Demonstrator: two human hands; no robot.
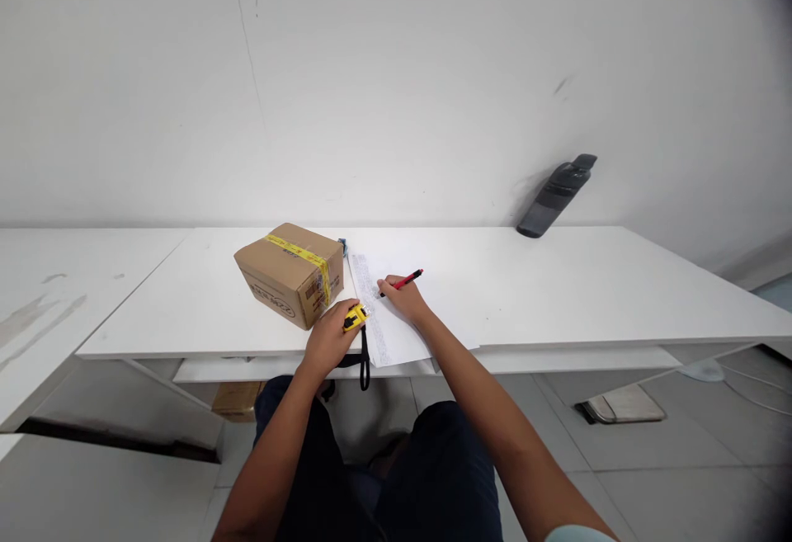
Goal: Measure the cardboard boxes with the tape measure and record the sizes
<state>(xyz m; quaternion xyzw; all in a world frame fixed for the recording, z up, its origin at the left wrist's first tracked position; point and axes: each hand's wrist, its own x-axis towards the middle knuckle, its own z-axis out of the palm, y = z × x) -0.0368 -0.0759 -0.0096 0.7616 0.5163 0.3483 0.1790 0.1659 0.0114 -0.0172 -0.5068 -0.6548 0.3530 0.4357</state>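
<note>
My left hand (pixel 330 336) is closed around a small yellow tape measure (pixel 355 317) with a black strap hanging over the table edge. It rests beside a cardboard box (pixel 289 273) sealed with yellow tape. My right hand (pixel 403 298) grips a red pen (pixel 405 280) with its tip on a white sheet of paper (pixel 387 319) that lies on the white table (pixel 557 286). The tape measure sits at the paper's left edge.
A dark grey device (pixel 555 195) leans against the wall at the back right of the table. Another white table (pixel 62 294) adjoins on the left. A flat grey object (pixel 622 404) lies on the tiled floor; a brown box (pixel 237 399) sits under the table.
</note>
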